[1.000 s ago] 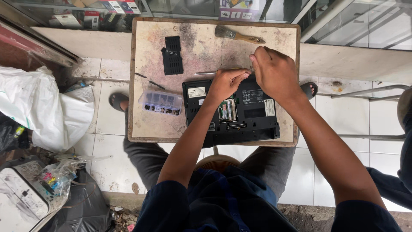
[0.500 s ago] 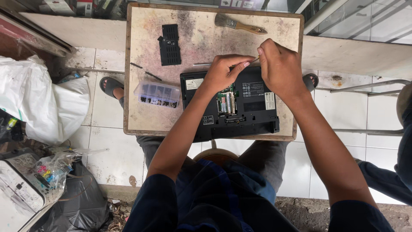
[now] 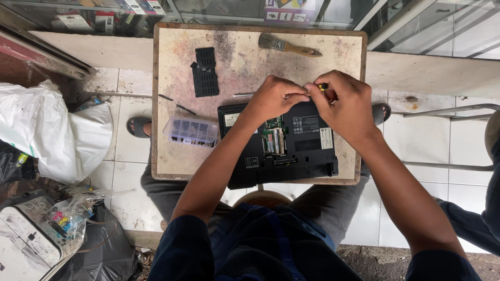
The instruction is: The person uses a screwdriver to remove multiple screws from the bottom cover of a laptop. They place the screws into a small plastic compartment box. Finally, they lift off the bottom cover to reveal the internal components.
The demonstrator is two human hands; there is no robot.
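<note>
A black laptop (image 3: 307,151) lies bottom up on a worn wooden board (image 3: 234,57) across my lap, its memory bay open. My left hand (image 3: 276,99) and my right hand (image 3: 346,106) meet above the laptop's far edge. Both pinch a small screwdriver (image 3: 323,87) with a yellow and black end, most of it hidden in my right fist. A thin metal shaft (image 3: 242,94) pokes out to the left of my left hand.
On the board lie a black cover panel (image 3: 204,73), a wooden-handled brush (image 3: 289,47) and a clear plastic parts box (image 3: 191,130). At the left are a white sack (image 3: 57,135), a white printer (image 3: 26,239) and a black bag (image 3: 104,255). A metal frame (image 3: 442,112) stands at the right.
My hands stay joined over the laptop's far edge and shift only slightly. The screwdriver's yellow and black end now shows between my fingers. The view has drifted a little.
</note>
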